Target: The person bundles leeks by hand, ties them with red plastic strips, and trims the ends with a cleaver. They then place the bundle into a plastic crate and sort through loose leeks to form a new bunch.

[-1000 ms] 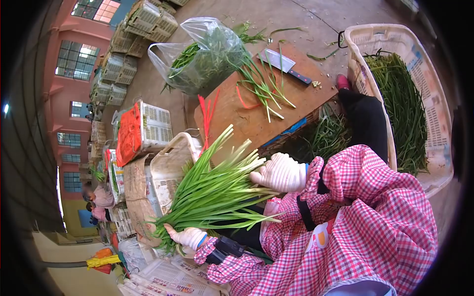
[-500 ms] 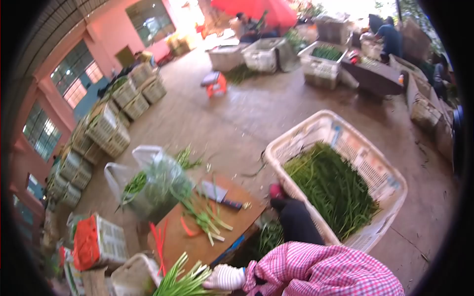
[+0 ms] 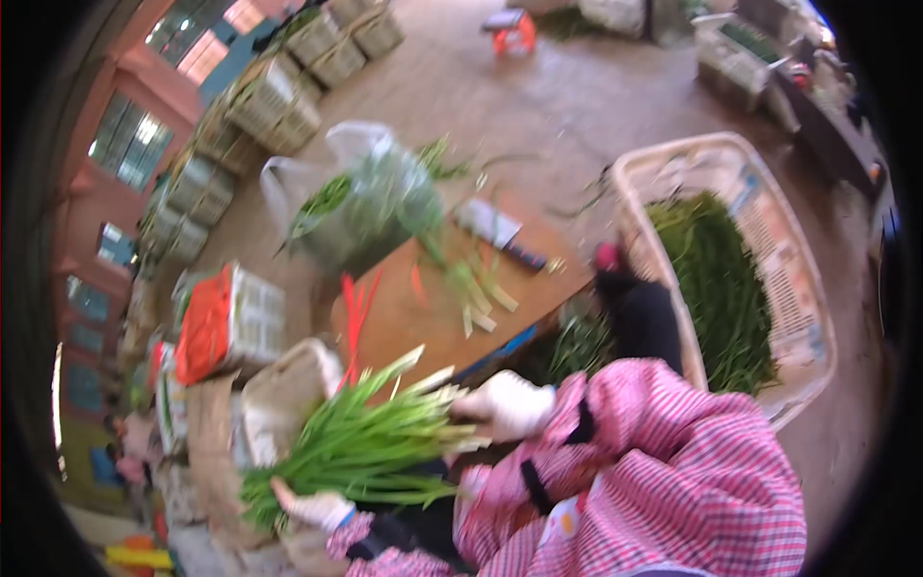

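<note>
A bundle of long green stalks with pale ends (image 3: pixel 370 433) lies across the front of my body. My right hand (image 3: pixel 508 404), in a whitish glove, is closed round the pale ends. At the leafy end, my left hand (image 3: pixel 315 505), also gloved, holds the bundle from the near side, its fingers partly hidden by leaves. Beyond them is a brown board (image 3: pixel 413 332) bearing a cleaver with a dark handle (image 3: pixel 495 229), some cut stalks (image 3: pixel 481 293) and red strips (image 3: pixel 356 317). A clear plastic bag of greens (image 3: pixel 361 202) stands at the board's far left.
On the right is a large pale crate (image 3: pixel 803 317) with long green leaves (image 3: pixel 716 288). A crate with a red cover (image 3: pixel 204 322) and a pale bin (image 3: pixel 274 404) are at left. Stacked crates (image 3: pixel 274 106) line the wall; a red stool (image 3: pixel 512 34) stands far off.
The view has turned down and left, so the board and crates sit higher and further right. My left hand has come into view at the bundle, which now shows almost whole.
</note>
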Motion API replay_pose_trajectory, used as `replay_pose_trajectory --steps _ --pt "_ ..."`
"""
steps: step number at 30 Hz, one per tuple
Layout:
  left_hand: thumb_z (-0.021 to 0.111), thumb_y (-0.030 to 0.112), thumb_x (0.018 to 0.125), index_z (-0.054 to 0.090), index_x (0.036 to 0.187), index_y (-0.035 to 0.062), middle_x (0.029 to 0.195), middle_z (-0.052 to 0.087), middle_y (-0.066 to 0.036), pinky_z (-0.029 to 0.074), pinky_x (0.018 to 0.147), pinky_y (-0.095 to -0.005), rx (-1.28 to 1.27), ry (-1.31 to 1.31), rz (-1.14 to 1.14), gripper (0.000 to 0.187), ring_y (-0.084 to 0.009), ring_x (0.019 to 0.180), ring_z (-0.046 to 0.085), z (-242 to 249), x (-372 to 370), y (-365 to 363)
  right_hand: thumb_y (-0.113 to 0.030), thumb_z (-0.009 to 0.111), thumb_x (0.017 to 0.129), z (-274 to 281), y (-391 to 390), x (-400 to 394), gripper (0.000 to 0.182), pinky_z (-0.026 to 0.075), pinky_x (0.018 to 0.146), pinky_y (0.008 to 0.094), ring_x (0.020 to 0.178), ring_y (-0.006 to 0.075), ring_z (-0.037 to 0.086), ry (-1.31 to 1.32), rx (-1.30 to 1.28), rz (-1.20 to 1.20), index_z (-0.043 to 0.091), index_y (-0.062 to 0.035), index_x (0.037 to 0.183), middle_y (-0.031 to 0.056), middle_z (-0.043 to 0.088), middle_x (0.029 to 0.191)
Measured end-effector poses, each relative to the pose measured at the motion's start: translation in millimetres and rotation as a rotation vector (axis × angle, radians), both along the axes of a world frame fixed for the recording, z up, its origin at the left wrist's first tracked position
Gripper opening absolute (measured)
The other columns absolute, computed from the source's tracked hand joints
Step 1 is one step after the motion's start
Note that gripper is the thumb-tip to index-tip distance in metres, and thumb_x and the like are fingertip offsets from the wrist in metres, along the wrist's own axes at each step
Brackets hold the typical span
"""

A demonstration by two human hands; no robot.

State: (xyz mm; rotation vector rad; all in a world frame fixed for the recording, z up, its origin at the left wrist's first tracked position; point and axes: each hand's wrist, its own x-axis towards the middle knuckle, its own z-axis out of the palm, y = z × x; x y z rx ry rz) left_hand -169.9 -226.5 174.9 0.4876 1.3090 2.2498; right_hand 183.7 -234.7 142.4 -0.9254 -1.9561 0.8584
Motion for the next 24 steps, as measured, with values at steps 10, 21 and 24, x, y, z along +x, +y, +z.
replay_pose_trajectory --steps 10,21,24 --pt "0.066 0.03 0.078 0.062 0.1 0.001 0.1 0.065 -0.011 0.046 0.089 -0.041 -0.008 -0.271 -0.122 0.037 -0.0256 0.095 0.06 4 8 3 -0.02 0.063 0.079 2 -10 60 0.02 0.048 0.065 0.0402 0.072 0.0343 0.061 -0.04 -0.402 0.422 0.062 -0.0074 0.096 0.0161 0.063 0.076" --pt "0.068 0.032 0.076 0.063 0.107 0.0027 0.114 0.061 -0.011 0.04 0.095 -0.0388 0.001 -0.182 -0.022 0.043 -0.0257 0.103 0.056 -5 -21 -3 -0.029 0.059 0.079 -8 -20 83 0.03 0.051 0.062 0.0431 0.068 0.0345 0.063 -0.621 -0.235 0.177 0.062 -0.0137 0.105 0.0149 0.063 0.071" --pt "0.068 0.03 0.076 0.063 0.104 0.0031 0.109 0.063 -0.01 0.043 0.093 -0.0398 0.014 -0.202 -0.065 0.038 -0.0255 0.099 0.058 -1 -22 -7 -0.032 0.06 0.08 -10 -17 49 0.029 0.051 0.066 0.0413 0.07 0.0338 0.063 -0.265 -0.315 0.083 0.063 -0.0153 0.103 0.0145 0.064 0.076"
